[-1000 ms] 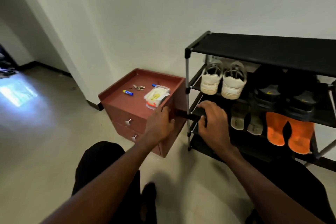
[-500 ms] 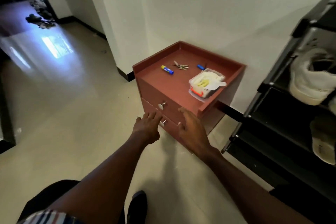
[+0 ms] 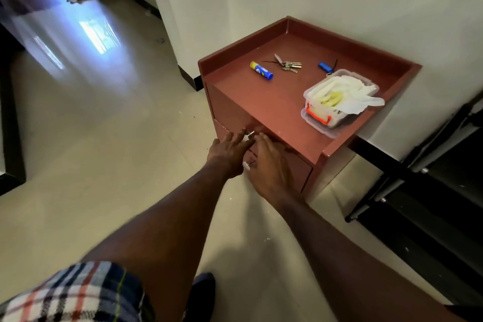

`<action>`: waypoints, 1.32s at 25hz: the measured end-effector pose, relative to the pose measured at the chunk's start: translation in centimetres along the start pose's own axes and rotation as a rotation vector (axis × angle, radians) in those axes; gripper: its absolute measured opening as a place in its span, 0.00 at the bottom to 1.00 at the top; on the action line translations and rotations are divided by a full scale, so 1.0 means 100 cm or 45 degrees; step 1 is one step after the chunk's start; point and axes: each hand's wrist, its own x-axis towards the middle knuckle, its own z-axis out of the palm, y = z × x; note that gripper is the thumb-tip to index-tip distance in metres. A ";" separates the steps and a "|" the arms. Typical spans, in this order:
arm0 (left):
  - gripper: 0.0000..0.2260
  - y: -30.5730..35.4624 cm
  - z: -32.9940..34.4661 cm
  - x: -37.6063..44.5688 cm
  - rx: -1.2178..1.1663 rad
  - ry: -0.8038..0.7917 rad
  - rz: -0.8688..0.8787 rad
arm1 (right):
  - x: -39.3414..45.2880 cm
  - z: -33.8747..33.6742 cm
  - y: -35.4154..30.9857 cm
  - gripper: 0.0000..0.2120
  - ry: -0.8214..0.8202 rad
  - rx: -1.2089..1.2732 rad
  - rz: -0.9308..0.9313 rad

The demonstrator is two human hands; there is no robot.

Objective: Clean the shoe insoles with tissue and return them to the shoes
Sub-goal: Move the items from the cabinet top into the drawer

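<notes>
Reaching low, both of your hands sit at the front of the red cabinet (image 3: 274,102), the left hand (image 3: 228,150) and right hand (image 3: 269,162) side by side with fingers loosely spread and flat, holding nothing; their tips meet around the upper drawer knob (image 3: 251,134), and a second knob (image 3: 248,164) shows between the two hands. Whether any finger actually pinches the upper knob you cannot tell from this angle. The tissue (image 3: 347,98) you need is not in a drawer: it lies in the clear plastic box (image 3: 337,104) with the orange latch, on the cabinet top at its right front corner, one sheet already draped over the far rim. Expect it to be very light, soft and easy to tear, so pinch that loose overhanging sheet near its middle and draw it up slowly; the box is light too and will probably slide or lift unless your other hand steadies its wall. A glue stick (image 3: 261,74), a bunch of keys (image 3: 287,65) and a blue lighter (image 3: 326,67) lie farther back on the top, well clear of the box. The shoes and insoles are not visible now; only the dark frame of the shoe rack (image 3: 418,180) shows at the right, just beside the cabinet.
</notes>
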 end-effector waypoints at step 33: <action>0.18 -0.036 -0.058 -0.091 -0.228 0.266 0.057 | -0.057 -0.046 -0.061 0.24 -0.090 0.134 0.041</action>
